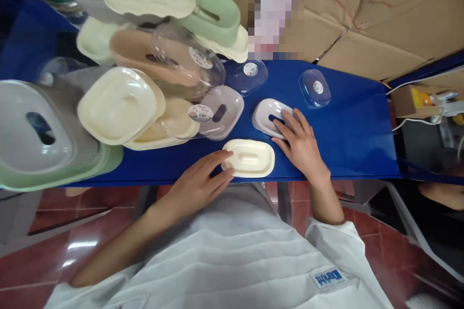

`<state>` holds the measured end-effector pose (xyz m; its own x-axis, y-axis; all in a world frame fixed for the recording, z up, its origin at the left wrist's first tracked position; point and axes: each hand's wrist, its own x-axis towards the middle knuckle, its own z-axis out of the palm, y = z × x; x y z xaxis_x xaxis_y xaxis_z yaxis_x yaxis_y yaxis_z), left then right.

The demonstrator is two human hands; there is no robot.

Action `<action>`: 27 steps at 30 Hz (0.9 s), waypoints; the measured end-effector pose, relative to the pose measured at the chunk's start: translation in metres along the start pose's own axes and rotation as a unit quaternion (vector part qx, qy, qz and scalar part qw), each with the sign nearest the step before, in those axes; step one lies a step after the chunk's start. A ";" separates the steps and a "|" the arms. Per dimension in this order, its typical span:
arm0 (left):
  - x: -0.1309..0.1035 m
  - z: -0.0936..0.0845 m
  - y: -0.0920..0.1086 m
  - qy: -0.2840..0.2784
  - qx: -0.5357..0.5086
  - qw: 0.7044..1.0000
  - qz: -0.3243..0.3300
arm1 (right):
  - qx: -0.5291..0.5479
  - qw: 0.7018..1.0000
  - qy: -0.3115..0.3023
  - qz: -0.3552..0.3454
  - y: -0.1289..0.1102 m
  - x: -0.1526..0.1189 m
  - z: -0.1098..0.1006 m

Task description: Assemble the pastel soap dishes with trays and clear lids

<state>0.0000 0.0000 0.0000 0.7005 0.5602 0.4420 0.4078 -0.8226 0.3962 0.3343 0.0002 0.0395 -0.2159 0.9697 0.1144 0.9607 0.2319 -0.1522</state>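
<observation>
On the blue table in front of me lies a small cream-colored oval plastic dish (pixel 253 157) with a raised bar in its middle. My left hand (pixel 201 178) reaches to its left end, fingers stretched and apart, with the fingertips touching the rim. Just behind and to the right sits a pale lilac oval plastic piece (pixel 266 108) with a dark slot in its top. The spread fingers of my right hand (pixel 299 145) rest over its right end, one fingertip beside the slot. The right fingertips partly cover that piece.
To the left are piled cream dishes (pixel 121 106), a gray slotted box (pixel 21 130), a green box (pixel 217 14) and a peach box (pixel 134 53). A lilac slotted dish (pixel 232 116) and a clear lid (pixel 314 88) lie nearby. Cardboard (pixel 362 53) lines the back.
</observation>
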 end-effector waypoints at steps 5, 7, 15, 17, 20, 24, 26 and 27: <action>-0.007 -0.009 -0.008 0.034 -0.018 0.999 0.014 | 0.059 0.993 0.098 -0.012 -0.048 -0.048 0.021; -0.009 -0.009 -0.012 0.051 -0.020 0.998 0.027 | 0.075 0.991 0.103 -0.046 -0.069 -0.059 0.027; -0.003 -0.011 -0.019 0.023 -0.008 0.998 0.060 | 0.095 0.985 0.118 -0.084 -0.097 -0.067 0.047; -0.001 -0.011 -0.018 0.027 0.007 0.998 0.063 | 0.092 0.986 0.112 -0.081 -0.095 -0.068 0.048; -0.001 -0.009 -0.018 0.027 0.028 0.996 0.084 | 0.099 0.989 0.095 -0.054 -0.093 -0.070 0.049; -0.004 -0.006 -0.016 0.010 0.045 0.995 0.083 | 0.132 0.985 0.098 -0.044 -0.092 -0.072 0.048; -0.005 -0.006 -0.013 0.011 0.042 0.997 0.069 | 0.147 0.982 0.101 -0.058 -0.090 -0.073 0.047; -0.006 -0.006 -0.011 0.015 0.039 0.997 0.064 | 0.151 0.981 0.103 -0.063 -0.089 -0.074 0.046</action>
<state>-0.0123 0.0065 -0.0027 0.7325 0.4520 0.5092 0.3609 -0.8919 0.2726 0.2570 -0.0884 -0.0009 -0.2594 0.9031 0.3422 0.8271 0.3907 -0.4041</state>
